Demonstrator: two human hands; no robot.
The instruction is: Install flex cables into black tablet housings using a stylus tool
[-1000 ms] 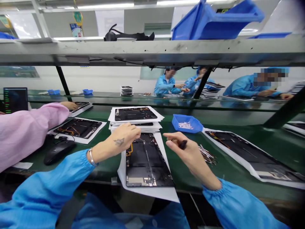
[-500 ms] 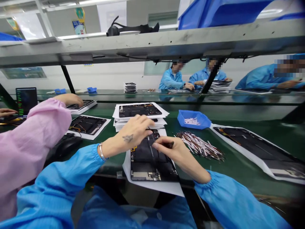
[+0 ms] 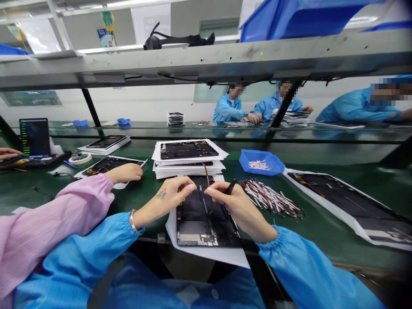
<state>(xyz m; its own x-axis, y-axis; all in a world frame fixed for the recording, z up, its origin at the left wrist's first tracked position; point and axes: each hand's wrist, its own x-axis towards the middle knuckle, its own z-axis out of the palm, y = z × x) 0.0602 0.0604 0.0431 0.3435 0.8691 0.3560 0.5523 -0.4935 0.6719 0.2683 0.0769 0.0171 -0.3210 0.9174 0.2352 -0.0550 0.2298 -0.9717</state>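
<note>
A black tablet housing (image 3: 193, 219) lies on white paper (image 3: 225, 254) in front of me, with a silver plate and small circuitry at its near end. Over it, my right hand (image 3: 240, 206) is closed. Its fingertips pinch a thin brown flex cable (image 3: 206, 172) that stands up and curves, and a dark slim tool (image 3: 231, 187), its kind unclear, sticks out above the same hand. To the left, my left hand (image 3: 172, 195) is closed, thumb and forefinger pressed together beside the cable; anything between them is too small to make out.
Behind the housing stands a stack of paper-interleaved housings (image 3: 189, 150). To the right are a heap of brown-and-white flex cables (image 3: 270, 197), a blue bin (image 3: 262, 163) and another housing (image 3: 347, 201). A co-worker's pink sleeve (image 3: 80, 201) reaches in at left, near a housing (image 3: 106, 165).
My left hand has drawn back left and down from the cable, which now stands upright at my right fingertips. The co-worker's hand has moved from the far left stack to the nearer housing.
</note>
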